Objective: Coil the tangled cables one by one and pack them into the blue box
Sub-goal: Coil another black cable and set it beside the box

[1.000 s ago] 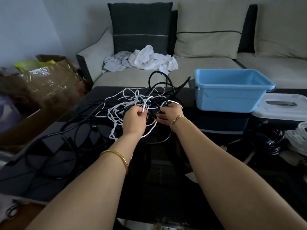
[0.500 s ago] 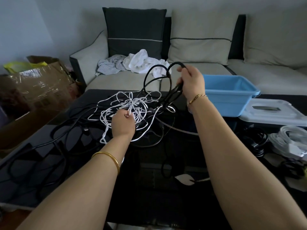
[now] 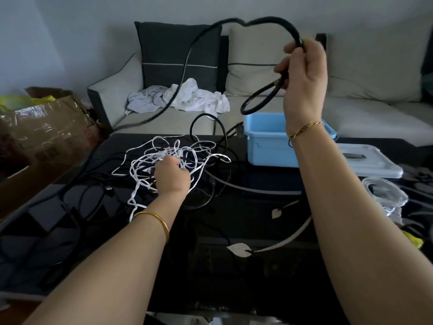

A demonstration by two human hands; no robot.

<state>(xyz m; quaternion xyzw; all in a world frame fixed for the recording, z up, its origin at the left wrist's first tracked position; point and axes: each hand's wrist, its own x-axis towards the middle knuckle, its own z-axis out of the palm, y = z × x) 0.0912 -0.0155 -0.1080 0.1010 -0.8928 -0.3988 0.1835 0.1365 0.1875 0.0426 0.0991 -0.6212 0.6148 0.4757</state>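
Right hand (image 3: 302, 83) fingers grip the black cable (image 3: 269, 19) high to free it, while left hand (image 3: 172, 178) fingers clutch the white tangle (image 3: 150, 165) against the table (image 3: 234, 231).

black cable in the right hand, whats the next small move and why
Probably pull the black cable up and to the right until its far end slips free, before coiling it. The right hand grips it high above the blue box, but its long tail runs down to the left towards the table's far edge, while the left hand holds down the white cables.
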